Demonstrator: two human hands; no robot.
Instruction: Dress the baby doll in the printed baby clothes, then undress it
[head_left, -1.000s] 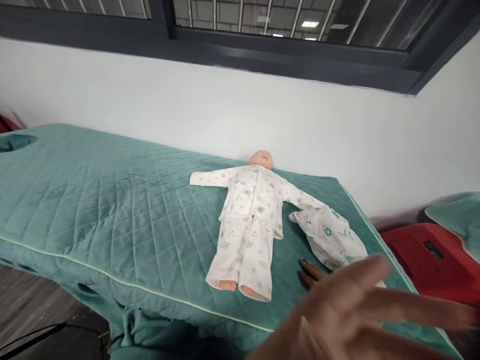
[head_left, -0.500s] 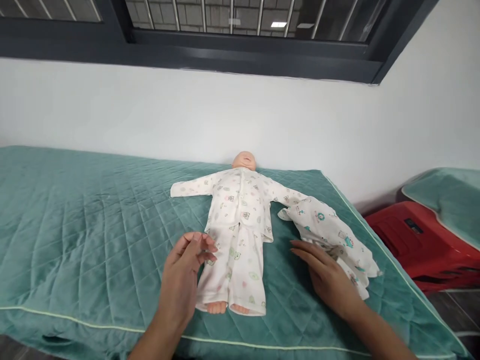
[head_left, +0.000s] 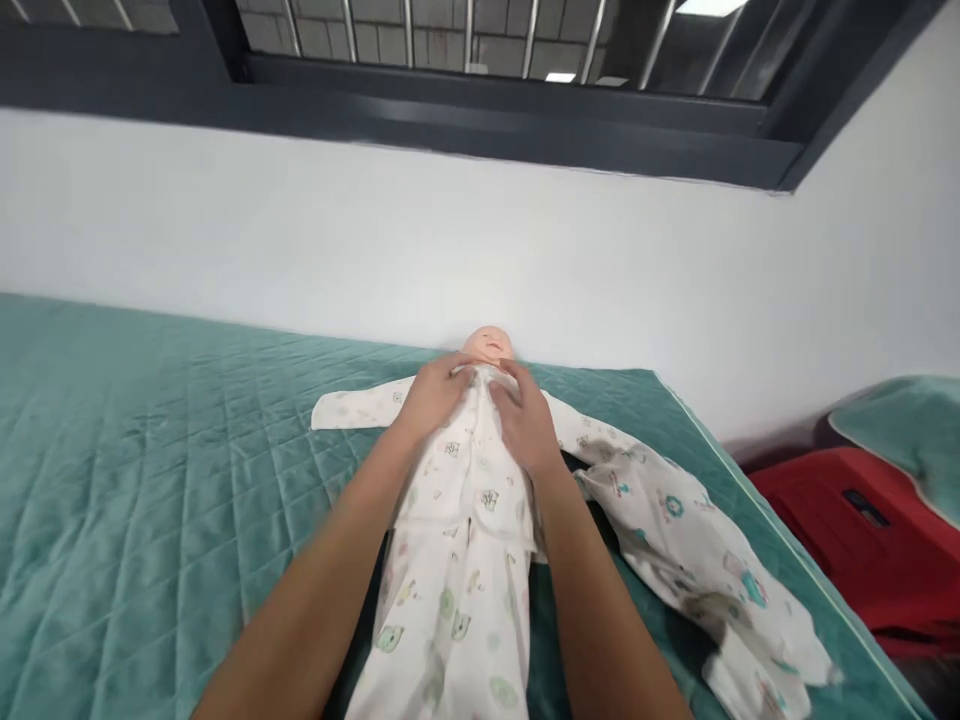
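Note:
A baby doll (head_left: 489, 344) lies on its back on the teal quilted bed (head_left: 150, 450), dressed in a white printed top (head_left: 480, 470) and matching trousers (head_left: 450, 630). Both my hands are at the doll's chest just below its chin. My left hand (head_left: 435, 392) pinches the left side of the top's collar. My right hand (head_left: 525, 415) grips the right side of the same collar opening. My forearms cover part of the doll's sides.
A second white printed baby garment (head_left: 697, 550) lies spread on the bed to the doll's right. A red plastic object (head_left: 847, 520) with a teal cover (head_left: 907, 430) stands beyond the bed's right edge. A white wall and dark window frame lie behind.
Both hands moved up from beside the doll's legs and the loose garment to the collar of the doll's top. The camera has come closer.

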